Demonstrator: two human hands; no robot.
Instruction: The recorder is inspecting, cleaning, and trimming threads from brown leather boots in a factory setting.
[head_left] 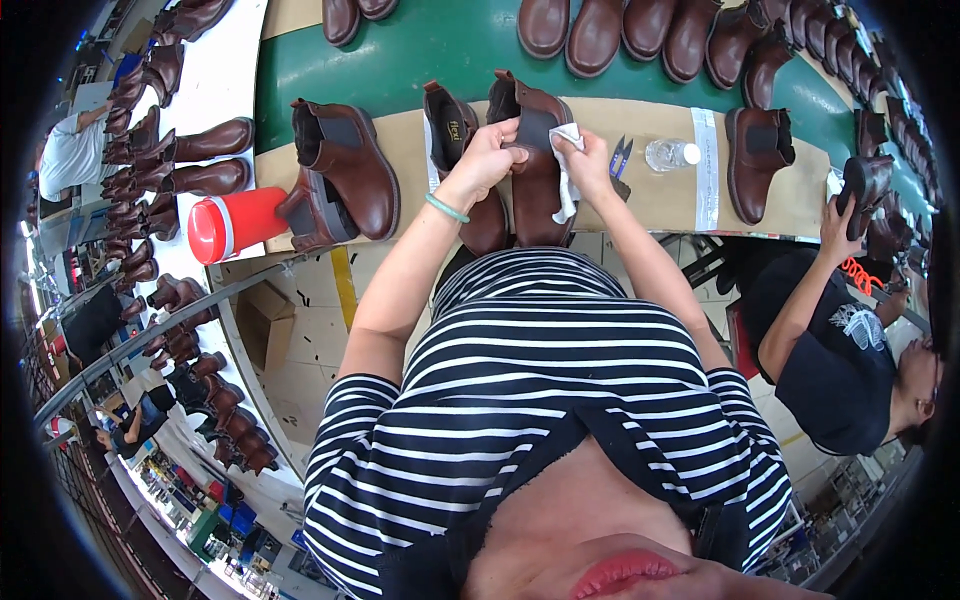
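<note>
Boot is glossy brn w/ dk side panel.

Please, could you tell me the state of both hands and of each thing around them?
Left hand: closed on the held boot
Right hand: closed on the white cloth
Held boot: gripped near its top
White cloth: crumpled, against the held boot
Neighbouring boot: open at the top
Clear bottle: capped
Blue-handled snips: lying unheld; open or shut unclear
</note>
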